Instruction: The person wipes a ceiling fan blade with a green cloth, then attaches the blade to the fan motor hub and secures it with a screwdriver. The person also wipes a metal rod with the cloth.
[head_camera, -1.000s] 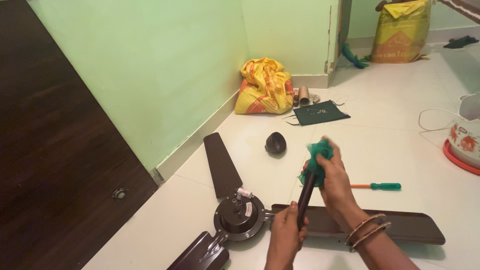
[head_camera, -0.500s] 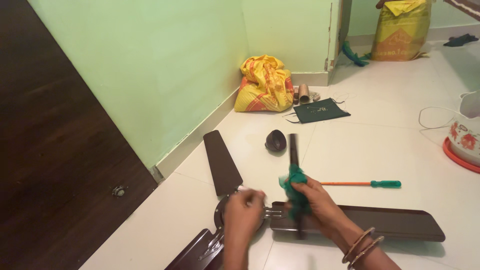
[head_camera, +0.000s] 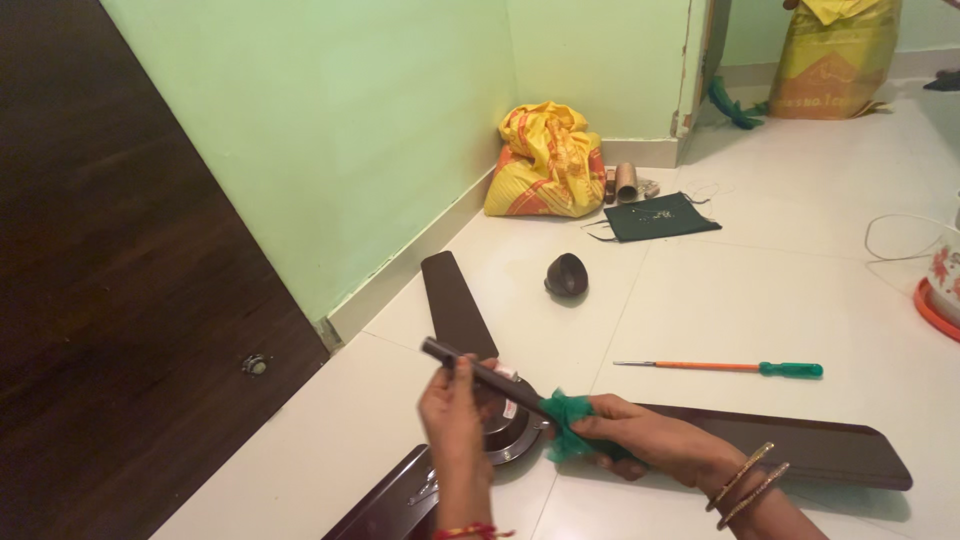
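Dark rod (head_camera: 485, 375), lower centre, is pinched near its upper end by the left hand (head_camera: 452, 410); right hand (head_camera: 640, 440) closes on it through green cloth (head_camera: 565, 425), hiding its lower end and the fan motor (head_camera: 510, 435).

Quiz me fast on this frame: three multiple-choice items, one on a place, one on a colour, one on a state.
1. Where does the screwdriver lie?
A. On the floor beyond the long fan blade
B. Inside the yellow sack
C. On the green pouch

2. What colour is the cloth on the dark rod?
A. Red
B. Green
C. White

3. How is the rod held?
A. Lying loose on the floor
B. By one hand only
C. By both hands

Answers: 1 A, it rests on white tile past the blade. 2 B, it shows green. 3 C, left hand grips the upper end, right hand wraps the cloth round the lower end.
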